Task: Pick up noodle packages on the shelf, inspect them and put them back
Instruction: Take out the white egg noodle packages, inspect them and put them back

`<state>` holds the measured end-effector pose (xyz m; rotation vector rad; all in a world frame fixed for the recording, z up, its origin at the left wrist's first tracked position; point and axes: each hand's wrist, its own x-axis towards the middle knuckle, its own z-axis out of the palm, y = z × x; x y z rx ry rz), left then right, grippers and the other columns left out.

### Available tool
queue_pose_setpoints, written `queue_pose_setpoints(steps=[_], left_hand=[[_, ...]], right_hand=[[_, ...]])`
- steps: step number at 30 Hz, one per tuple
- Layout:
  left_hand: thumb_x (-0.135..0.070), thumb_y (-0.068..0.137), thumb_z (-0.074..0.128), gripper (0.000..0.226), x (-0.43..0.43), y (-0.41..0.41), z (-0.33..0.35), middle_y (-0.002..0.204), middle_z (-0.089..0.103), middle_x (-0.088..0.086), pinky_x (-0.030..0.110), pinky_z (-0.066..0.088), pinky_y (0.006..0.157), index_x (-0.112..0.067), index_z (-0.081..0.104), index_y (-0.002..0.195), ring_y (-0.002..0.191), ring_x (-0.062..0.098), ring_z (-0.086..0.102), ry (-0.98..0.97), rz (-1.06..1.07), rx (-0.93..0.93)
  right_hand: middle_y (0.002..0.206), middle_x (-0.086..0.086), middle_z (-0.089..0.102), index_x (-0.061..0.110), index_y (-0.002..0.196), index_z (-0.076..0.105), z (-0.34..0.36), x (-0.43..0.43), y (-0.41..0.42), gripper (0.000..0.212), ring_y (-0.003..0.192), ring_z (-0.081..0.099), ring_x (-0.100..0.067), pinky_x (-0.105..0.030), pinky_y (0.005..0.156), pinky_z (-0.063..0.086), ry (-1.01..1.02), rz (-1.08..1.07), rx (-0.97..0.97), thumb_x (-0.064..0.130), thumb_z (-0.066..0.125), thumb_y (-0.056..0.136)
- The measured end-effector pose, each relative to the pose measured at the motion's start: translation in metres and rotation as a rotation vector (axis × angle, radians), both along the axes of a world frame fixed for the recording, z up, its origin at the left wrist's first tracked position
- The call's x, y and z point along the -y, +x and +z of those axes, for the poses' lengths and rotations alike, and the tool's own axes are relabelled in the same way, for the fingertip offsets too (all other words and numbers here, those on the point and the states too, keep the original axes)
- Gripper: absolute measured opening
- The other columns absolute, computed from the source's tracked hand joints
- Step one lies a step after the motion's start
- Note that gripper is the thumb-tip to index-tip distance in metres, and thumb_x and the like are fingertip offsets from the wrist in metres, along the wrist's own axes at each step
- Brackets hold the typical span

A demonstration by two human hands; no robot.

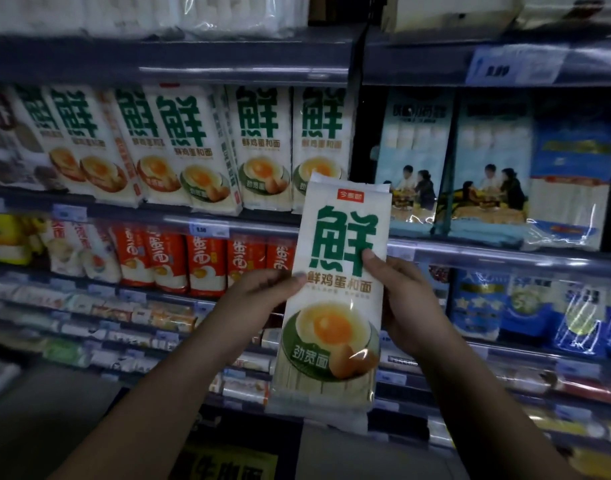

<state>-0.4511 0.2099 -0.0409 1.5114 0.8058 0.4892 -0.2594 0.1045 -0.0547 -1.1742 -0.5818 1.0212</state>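
A tall white noodle package (335,306) with a big green character and an egg picture is held upright in front of the shelves, its front facing me. My left hand (259,294) grips its left edge with the thumb on the front. On the package's right edge sits my right hand (406,299), thumb over the green character. Matching white packages (262,147) stand in a row on the shelf (228,220) behind, just above and left of the held one.
Light blue noodle packs (487,161) fill the right bay at the same height. Orange and white packs (207,265) line the shelf below on the left, blue bags (484,303) below on the right. Lower shelves hold several small packets. An upright divider (361,133) separates the bays.
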Motion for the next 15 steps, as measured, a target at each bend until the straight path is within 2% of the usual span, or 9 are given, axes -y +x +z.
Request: queue_pose_setpoints(steps=[2, 4, 6, 9, 11, 13, 15], left_hand=[[-0.059, 0.083, 0.068, 0.038, -0.005, -0.003, 0.009, 0.106, 0.081, -0.003, 0.055, 0.050, 0.104, -0.027, 0.079, 0.101, 0.106, 0.022, 0.074, 0.027, 0.044, -0.027], [-0.052, 0.091, 0.063, 0.037, -0.012, -0.002, 0.021, 0.108, 0.080, 0.000, 0.055, 0.051, 0.104, -0.022, 0.075, 0.109, 0.105, 0.022, 0.075, 0.055, 0.088, 0.066], [-0.042, 0.095, 0.063, 0.031, -0.023, 0.001, 0.032, 0.107, 0.079, 0.003, 0.054, 0.052, 0.103, -0.017, 0.072, 0.111, 0.104, 0.023, 0.075, 0.074, 0.144, 0.150], [-0.024, 0.093, 0.070, 0.013, -0.043, 0.004, 0.041, 0.105, 0.079, 0.010, 0.051, 0.055, 0.100, -0.014, 0.075, 0.100, 0.102, 0.029, 0.075, 0.124, 0.205, 0.244], [-0.013, 0.091, 0.072, 0.005, -0.056, 0.003, 0.040, 0.097, 0.080, 0.011, 0.045, 0.059, 0.093, -0.011, 0.076, 0.092, 0.093, 0.028, 0.076, 0.139, 0.205, 0.283], [-0.005, 0.088, 0.073, 0.009, -0.065, 0.004, 0.037, 0.085, 0.079, 0.006, 0.037, 0.060, 0.080, -0.012, 0.075, 0.082, 0.079, 0.022, 0.075, 0.145, 0.191, 0.317], [-0.004, 0.086, 0.074, 0.014, -0.077, 0.004, 0.034, 0.080, 0.078, 0.006, 0.037, 0.059, 0.074, -0.014, 0.073, 0.076, 0.074, 0.021, 0.073, 0.189, 0.171, 0.314]], right_hand=[[0.102, -0.014, 0.084, 0.005, 0.106, 0.076, -0.001, 0.004, -0.007, 0.026, 0.090, 0.082, -0.029, -0.044, 0.077, 0.068, 0.004, 0.021, 0.015, 0.024, 0.060, 0.101], [0.096, -0.012, 0.085, 0.004, 0.102, 0.077, 0.002, 0.007, -0.014, 0.024, 0.082, 0.082, -0.024, -0.033, 0.066, 0.066, 0.014, 0.068, 0.037, 0.017, 0.057, 0.104], [0.092, -0.010, 0.085, 0.003, 0.100, 0.077, 0.002, 0.007, -0.021, 0.024, 0.078, 0.082, -0.021, -0.027, 0.063, 0.063, 0.017, 0.102, 0.090, 0.015, 0.056, 0.104], [0.091, -0.008, 0.085, 0.005, 0.099, 0.078, 0.001, 0.003, -0.028, 0.024, 0.077, 0.081, -0.019, -0.024, 0.062, 0.061, 0.008, 0.116, 0.145, 0.017, 0.058, 0.103], [0.097, -0.011, 0.085, 0.004, 0.104, 0.077, 0.003, -0.004, -0.032, 0.029, 0.084, 0.081, -0.022, -0.026, 0.066, 0.062, -0.002, 0.107, 0.160, 0.027, 0.061, 0.099], [0.106, -0.014, 0.083, 0.005, 0.111, 0.076, 0.006, -0.017, -0.039, 0.038, 0.095, 0.081, -0.027, -0.032, 0.074, 0.064, -0.010, 0.074, 0.165, 0.038, 0.061, 0.096], [0.110, -0.013, 0.083, 0.008, 0.117, 0.075, 0.007, -0.035, -0.047, 0.039, 0.102, 0.081, -0.029, -0.040, 0.084, 0.065, 0.018, 0.005, 0.145, 0.039, 0.060, 0.099]])
